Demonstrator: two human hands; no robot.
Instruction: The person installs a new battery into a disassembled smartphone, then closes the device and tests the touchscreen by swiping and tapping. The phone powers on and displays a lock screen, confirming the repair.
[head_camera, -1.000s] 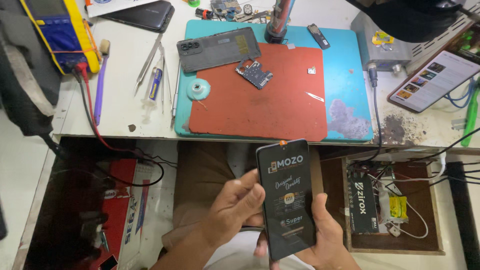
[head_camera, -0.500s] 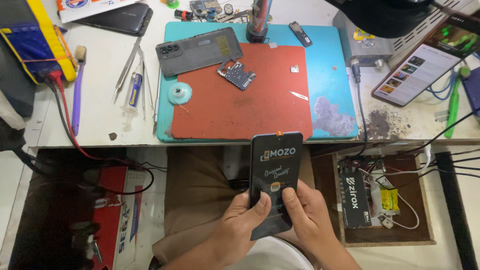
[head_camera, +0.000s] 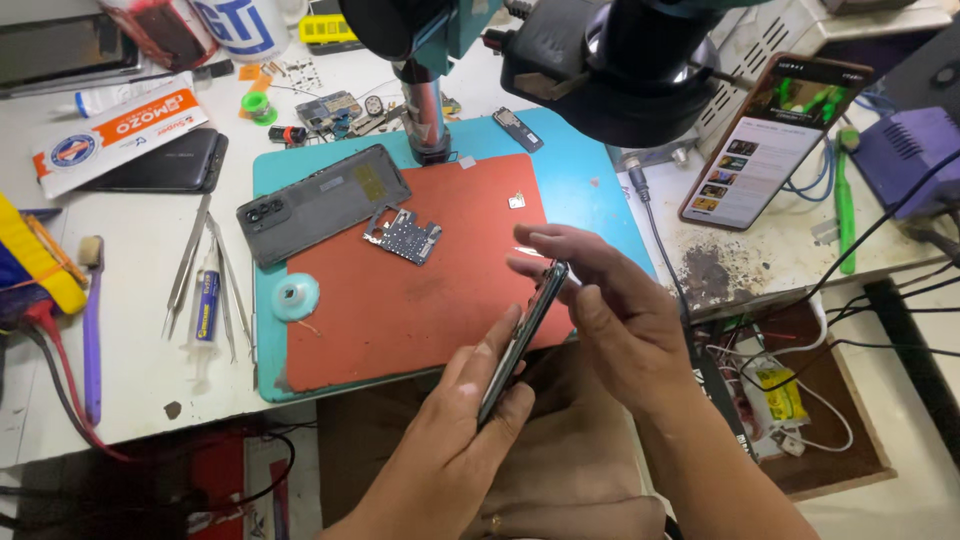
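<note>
Cluttered repair bench (head_camera: 130, 390): both hands grip a dark phone (head_camera: 522, 335) edge-on near the red mat (head_camera: 420, 290), left hand (head_camera: 470, 420) below, right hand (head_camera: 610, 305) above. Its back cover (head_camera: 322, 202) and circuit board (head_camera: 405, 236) lie apart, so reassembly seems unfinished.

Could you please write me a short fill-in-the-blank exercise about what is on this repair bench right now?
1. Both hands, the left hand and the right hand, hold a dark ____ seen edge-on.
2. The bare circuit board lies on the ____ mat.
3. The grey back cover lies to the ____ of the microscope post.
4. The toothbrush has a ____ handle.

Missing words: phone; red; left; purple
</note>
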